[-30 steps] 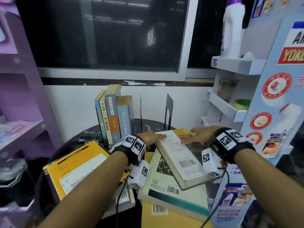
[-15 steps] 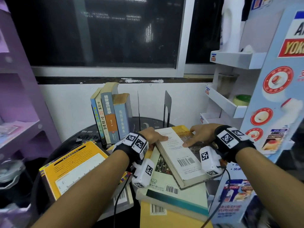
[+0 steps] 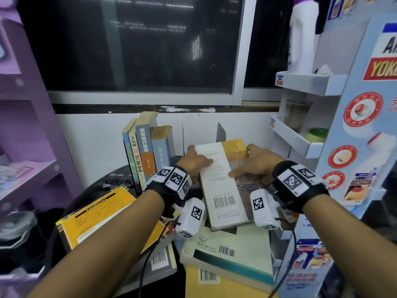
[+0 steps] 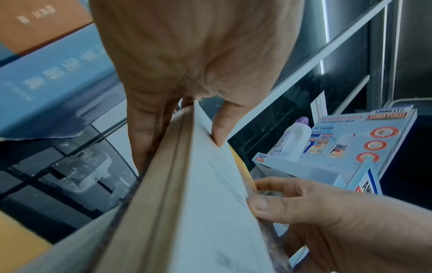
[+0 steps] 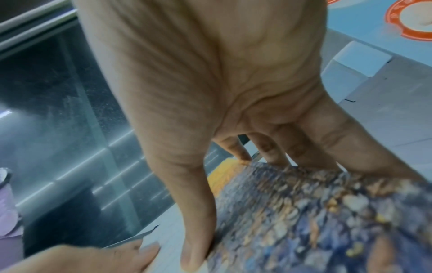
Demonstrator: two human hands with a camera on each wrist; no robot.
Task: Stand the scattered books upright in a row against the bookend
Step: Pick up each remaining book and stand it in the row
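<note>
Left hand (image 3: pixel 194 161) and right hand (image 3: pixel 256 163) pinch white-backed book (image 3: pixel 223 181) by opposite edges, raised over flat stack, bookend (image 3: pixel 221 133) at 12 o'clock. Risk: one-sided grip slip, book drops, topples standing row (image 3: pixel 146 153) at 10 o'clock.

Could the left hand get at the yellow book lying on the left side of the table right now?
Probably not yet: the left hand is gripping the white-backed book together with the right hand. The yellow book itself lies uncovered.
</note>
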